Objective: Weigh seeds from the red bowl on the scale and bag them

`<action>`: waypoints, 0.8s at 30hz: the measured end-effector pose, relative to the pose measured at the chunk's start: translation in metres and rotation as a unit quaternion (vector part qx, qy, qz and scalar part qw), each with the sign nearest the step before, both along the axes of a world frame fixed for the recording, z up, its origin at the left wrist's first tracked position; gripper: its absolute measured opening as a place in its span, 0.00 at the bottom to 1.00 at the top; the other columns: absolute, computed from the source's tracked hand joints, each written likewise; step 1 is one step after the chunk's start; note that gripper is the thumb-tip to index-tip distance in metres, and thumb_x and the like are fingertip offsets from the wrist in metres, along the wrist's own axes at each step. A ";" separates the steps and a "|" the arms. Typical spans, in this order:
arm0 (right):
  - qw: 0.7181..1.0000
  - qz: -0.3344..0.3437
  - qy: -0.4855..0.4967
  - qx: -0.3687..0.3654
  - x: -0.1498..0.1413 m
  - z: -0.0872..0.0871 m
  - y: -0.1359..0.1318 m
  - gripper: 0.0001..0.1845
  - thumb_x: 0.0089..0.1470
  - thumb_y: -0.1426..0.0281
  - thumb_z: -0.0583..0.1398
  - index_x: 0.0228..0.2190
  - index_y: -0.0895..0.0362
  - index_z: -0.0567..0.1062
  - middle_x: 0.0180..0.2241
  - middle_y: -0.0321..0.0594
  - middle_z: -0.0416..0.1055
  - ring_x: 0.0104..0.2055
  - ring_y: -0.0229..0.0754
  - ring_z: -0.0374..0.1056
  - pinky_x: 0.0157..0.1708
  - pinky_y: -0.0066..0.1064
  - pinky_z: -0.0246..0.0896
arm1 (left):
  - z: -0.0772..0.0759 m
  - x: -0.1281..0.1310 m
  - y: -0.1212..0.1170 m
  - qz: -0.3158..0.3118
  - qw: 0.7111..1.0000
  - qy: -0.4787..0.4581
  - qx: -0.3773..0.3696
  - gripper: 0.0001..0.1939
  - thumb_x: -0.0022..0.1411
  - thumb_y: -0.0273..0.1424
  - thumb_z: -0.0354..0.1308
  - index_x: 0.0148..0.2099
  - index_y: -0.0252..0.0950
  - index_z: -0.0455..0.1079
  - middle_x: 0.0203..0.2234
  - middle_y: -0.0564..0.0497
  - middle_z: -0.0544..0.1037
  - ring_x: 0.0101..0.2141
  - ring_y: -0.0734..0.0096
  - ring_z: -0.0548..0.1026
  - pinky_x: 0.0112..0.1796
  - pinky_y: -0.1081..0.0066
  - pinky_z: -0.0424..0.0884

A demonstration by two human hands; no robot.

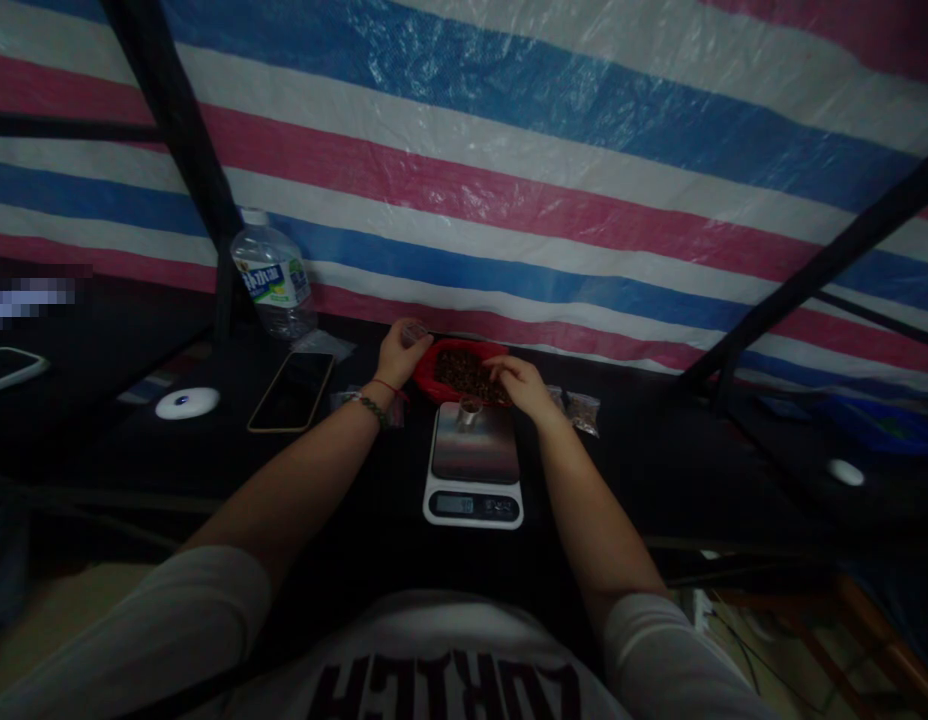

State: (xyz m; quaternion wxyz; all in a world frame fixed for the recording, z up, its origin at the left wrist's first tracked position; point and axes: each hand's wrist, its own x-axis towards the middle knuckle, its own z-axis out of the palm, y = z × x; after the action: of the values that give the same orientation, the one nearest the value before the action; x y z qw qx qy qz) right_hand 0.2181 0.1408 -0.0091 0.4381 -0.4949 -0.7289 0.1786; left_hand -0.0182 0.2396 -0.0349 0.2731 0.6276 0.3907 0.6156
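My left hand (pixel 396 358) is closed on a small clear plastic bag (pixel 414 333) at the left rim of a red bag (pixel 426 377). Loose dark brown bits (pixel 458 368) fill the red bag, too small to name. Over their right side, my right hand (pixel 521 384) has its fingers curled down at the bits; whatever is between the fingertips is hidden. Just in front stands a white digital scale (pixel 475 455) with a shiny plate and a lit display whose digits are blurred. A small clear cup (pixel 469 411) rests on the plate's far edge.
Small filled bags (pixel 583 413) lie right of my right hand. To the left are a dark-screened phone (pixel 292 392), a white mouse-like object (pixel 187 403) and a large clear bottle (pixel 273 280). Striped sheeting (pixel 509 180) hangs behind the black table, between slanted dark poles (pixel 180 130).
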 end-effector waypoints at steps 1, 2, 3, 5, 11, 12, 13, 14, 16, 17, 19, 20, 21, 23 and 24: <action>1.000 -0.002 -0.004 0.003 -0.001 0.000 0.000 0.21 0.47 0.76 0.49 0.38 0.57 0.78 0.28 0.37 0.73 0.32 0.39 0.68 0.36 0.30 0.63 | 0.000 0.000 0.000 0.000 1.000 -0.001 0.000 0.17 0.51 0.35 0.62 0.43 0.37 0.67 0.36 0.50 0.76 0.36 0.66 0.75 0.41 0.66 0.72; 1.000 -0.005 -0.009 0.004 -0.002 0.000 0.000 0.20 0.47 0.76 0.50 0.38 0.57 0.78 0.29 0.37 0.73 0.33 0.40 0.69 0.37 0.30 0.63 | 0.000 0.000 0.000 0.000 1.000 -0.001 0.001 0.17 0.51 0.35 0.62 0.43 0.37 0.67 0.36 0.50 0.76 0.36 0.67 0.75 0.41 0.66 0.72; 1.000 -0.006 -0.014 0.003 -0.003 -0.001 0.000 0.20 0.48 0.75 0.50 0.38 0.57 0.78 0.30 0.37 0.74 0.34 0.40 0.69 0.39 0.31 0.63 | 0.001 0.000 -0.001 -0.001 1.000 -0.002 0.003 0.17 0.51 0.35 0.62 0.43 0.37 0.67 0.36 0.50 0.76 0.36 0.67 0.75 0.41 0.66 0.72; 1.000 -0.005 -0.026 -0.006 -0.006 -0.003 0.001 0.18 0.50 0.74 0.52 0.38 0.56 0.78 0.32 0.38 0.76 0.36 0.41 0.70 0.42 0.32 0.63 | 0.001 0.000 -0.002 -0.005 1.000 -0.007 0.003 0.17 0.51 0.35 0.62 0.43 0.36 0.67 0.36 0.50 0.76 0.36 0.67 0.75 0.41 0.66 0.72; 0.998 0.004 -0.059 -0.001 -0.008 -0.012 0.008 0.14 0.53 0.73 0.55 0.38 0.55 0.79 0.39 0.41 0.76 0.43 0.43 0.71 0.47 0.36 0.63 | 0.003 0.001 -0.003 -0.006 1.000 -0.015 -0.006 0.15 0.51 0.35 0.62 0.41 0.36 0.68 0.35 0.49 0.76 0.36 0.67 0.75 0.42 0.66 0.71; 0.998 0.007 -0.070 0.001 -0.008 -0.012 0.011 0.15 0.53 0.73 0.55 0.39 0.56 0.79 0.40 0.42 0.76 0.44 0.43 0.70 0.48 0.36 0.62 | 0.003 0.002 -0.003 -0.007 1.000 -0.015 -0.006 0.15 0.51 0.35 0.62 0.41 0.36 0.68 0.35 0.50 0.76 0.36 0.67 0.75 0.42 0.66 0.71; 0.996 0.013 -0.089 0.002 -0.010 -0.011 0.015 0.15 0.53 0.73 0.56 0.40 0.56 0.78 0.41 0.43 0.76 0.45 0.44 0.70 0.49 0.36 0.62 | 0.003 0.002 -0.003 -0.009 1.000 -0.015 -0.005 0.16 0.50 0.35 0.62 0.41 0.36 0.68 0.35 0.50 0.76 0.36 0.67 0.75 0.41 0.66 0.71; 0.993 0.021 -0.118 0.000 -0.012 -0.009 0.019 0.15 0.53 0.73 0.57 0.42 0.56 0.78 0.43 0.43 0.75 0.46 0.44 0.69 0.50 0.37 0.61 | 0.003 0.002 -0.003 -0.009 1.000 -0.015 -0.004 0.16 0.50 0.35 0.62 0.41 0.36 0.68 0.35 0.50 0.76 0.35 0.67 0.74 0.41 0.66 0.71; 0.979 0.038 -0.198 -0.013 -0.018 -0.004 0.027 0.18 0.52 0.72 0.59 0.45 0.57 0.76 0.46 0.46 0.74 0.49 0.46 0.68 0.52 0.37 0.59 | 0.003 0.001 -0.003 -0.008 1.000 -0.011 -0.003 0.16 0.50 0.35 0.62 0.41 0.36 0.68 0.34 0.50 0.76 0.35 0.67 0.74 0.40 0.66 0.71; 0.969 0.044 -0.240 -0.027 -0.022 0.000 0.032 0.19 0.51 0.70 0.61 0.47 0.57 0.76 0.48 0.47 0.73 0.50 0.47 0.67 0.52 0.37 0.58 | 0.003 0.001 -0.004 -0.007 1.000 -0.007 -0.002 0.16 0.50 0.35 0.62 0.41 0.36 0.68 0.34 0.50 0.76 0.35 0.67 0.74 0.41 0.66 0.71; 0.944 0.055 -0.318 -0.070 -0.029 0.006 0.040 0.21 0.51 0.68 0.62 0.47 0.58 0.75 0.48 0.48 0.72 0.50 0.48 0.67 0.51 0.35 0.59 | 0.003 0.001 -0.004 -0.004 1.000 0.002 0.000 0.16 0.50 0.35 0.62 0.41 0.36 0.68 0.34 0.50 0.76 0.35 0.67 0.74 0.41 0.66 0.71; 0.930 0.064 -0.350 -0.093 -0.033 0.009 0.043 0.20 0.51 0.68 0.62 0.46 0.58 0.76 0.47 0.48 0.73 0.49 0.47 0.68 0.50 0.34 0.59 | 0.003 0.001 -0.004 -0.002 1.000 0.006 0.000 0.16 0.51 0.35 0.62 0.41 0.36 0.68 0.34 0.50 0.76 0.35 0.67 0.74 0.41 0.66 0.70; 0.917 0.073 -0.375 -0.113 -0.035 0.011 0.046 0.18 0.51 0.69 0.62 0.45 0.58 0.77 0.46 0.47 0.74 0.48 0.46 0.69 0.49 0.32 0.59 | 0.003 0.000 -0.004 0.000 1.000 0.007 -0.001 0.16 0.51 0.35 0.62 0.42 0.36 0.68 0.34 0.50 0.76 0.35 0.67 0.74 0.41 0.66 0.70; 0.899 0.090 -0.405 -0.137 -0.039 0.014 0.050 0.14 0.51 0.72 0.61 0.41 0.57 0.78 0.43 0.44 0.76 0.45 0.44 0.70 0.47 0.28 0.60 | 0.004 0.001 -0.005 0.001 1.000 0.008 -0.004 0.16 0.50 0.35 0.62 0.42 0.36 0.68 0.34 0.50 0.76 0.35 0.67 0.74 0.41 0.67 0.70; 0.895 0.092 -0.413 -0.140 -0.040 0.016 0.051 0.13 0.50 0.73 0.61 0.40 0.57 0.79 0.42 0.44 0.76 0.44 0.44 0.70 0.46 0.27 0.60 | 0.004 0.001 -0.005 0.000 1.000 0.007 -0.003 0.16 0.51 0.35 0.62 0.42 0.36 0.68 0.34 0.50 0.76 0.34 0.68 0.74 0.40 0.67 0.70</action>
State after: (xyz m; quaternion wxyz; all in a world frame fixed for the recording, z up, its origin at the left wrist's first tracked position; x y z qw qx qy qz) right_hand 0.1784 0.1921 0.0066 0.0057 -0.5109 -0.8540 0.0983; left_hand -0.0176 0.2343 -0.0311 0.2724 0.6312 0.3944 0.6098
